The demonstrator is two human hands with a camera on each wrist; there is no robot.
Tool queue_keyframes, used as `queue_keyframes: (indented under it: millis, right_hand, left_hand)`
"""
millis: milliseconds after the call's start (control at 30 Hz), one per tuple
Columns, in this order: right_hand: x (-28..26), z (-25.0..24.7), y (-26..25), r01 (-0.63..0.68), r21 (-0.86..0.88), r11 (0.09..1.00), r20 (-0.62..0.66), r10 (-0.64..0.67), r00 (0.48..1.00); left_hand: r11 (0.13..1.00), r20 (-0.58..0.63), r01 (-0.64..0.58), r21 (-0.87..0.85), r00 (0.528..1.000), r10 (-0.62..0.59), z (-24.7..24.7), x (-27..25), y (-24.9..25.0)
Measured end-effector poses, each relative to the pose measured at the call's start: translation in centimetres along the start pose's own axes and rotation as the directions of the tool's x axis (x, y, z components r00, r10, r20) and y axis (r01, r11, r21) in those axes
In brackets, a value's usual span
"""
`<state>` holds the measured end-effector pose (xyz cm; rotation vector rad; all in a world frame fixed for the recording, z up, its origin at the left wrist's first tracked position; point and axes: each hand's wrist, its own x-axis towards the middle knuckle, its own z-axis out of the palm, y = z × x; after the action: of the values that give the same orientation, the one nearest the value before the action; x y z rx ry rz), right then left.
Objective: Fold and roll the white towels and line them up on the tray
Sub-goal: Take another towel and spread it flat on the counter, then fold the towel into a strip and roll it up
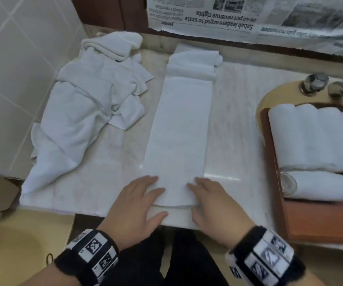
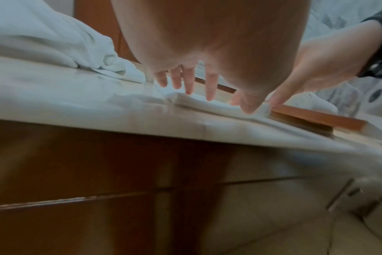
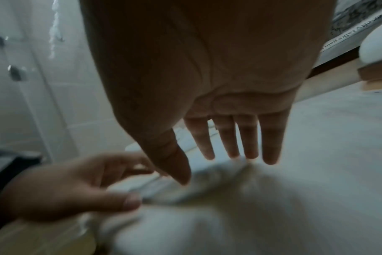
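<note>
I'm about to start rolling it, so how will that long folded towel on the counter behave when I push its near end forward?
The folded towel looks soft and floppy, so it will probably curl rather than slide stiffly. On the smooth glossy counter it may slip. Its bunched far end suggests it creases easily, so both the left hand and right hand should press evenly.

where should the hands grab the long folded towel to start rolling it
Take the folded towel by its near short edge, one corner per hand, coming from the counter's front. It lies flat, lengthwise away from the person, and both hands already rest there.
</note>
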<state>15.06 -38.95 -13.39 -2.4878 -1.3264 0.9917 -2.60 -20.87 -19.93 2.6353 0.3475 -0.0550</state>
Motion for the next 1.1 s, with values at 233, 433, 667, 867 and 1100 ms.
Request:
queue_keyframes:
  millis: [233,433,667,867,1100]
  right_hand:
    - [-2.7,4.9,1.4,-0.064,0.185,0.981,-0.282,0.115,0.952]
    - [-1.1,4.5,1.9,-0.027,0.179,0.983,-0.332,0.086,0.939]
    - [-1.5,4.6,0.4,-0.115,0.182,0.977,-0.389,0.179,0.904]
    - [-2.6,6.2,0.7,-0.088,0.090,0.992,-0.362,0.114,0.925]
    - [-2.3,8.9,3.1,0.238,-0.261,0.936,-0.251,-0.303,0.919]
  left_hand:
    - [0.986,-0.060,-0.123,0.109,0.990,0.131,2.0,-1.8,-0.5]
    - [0.982,-0.080,-0.127,0.139,0.987,0.139,2.7,-2.0,-0.2]
    - [0.987,-0.083,-0.125,0.105,0.987,0.134,2.9,-2.0,-0.5]
    - [0.990,-0.079,-0.131,0.058,0.988,0.136,2.9,-2.8,-0.2]
    - [0.964,-0.170,-0.250,0.090,0.950,0.263,2.8,-3.9,-1.3]
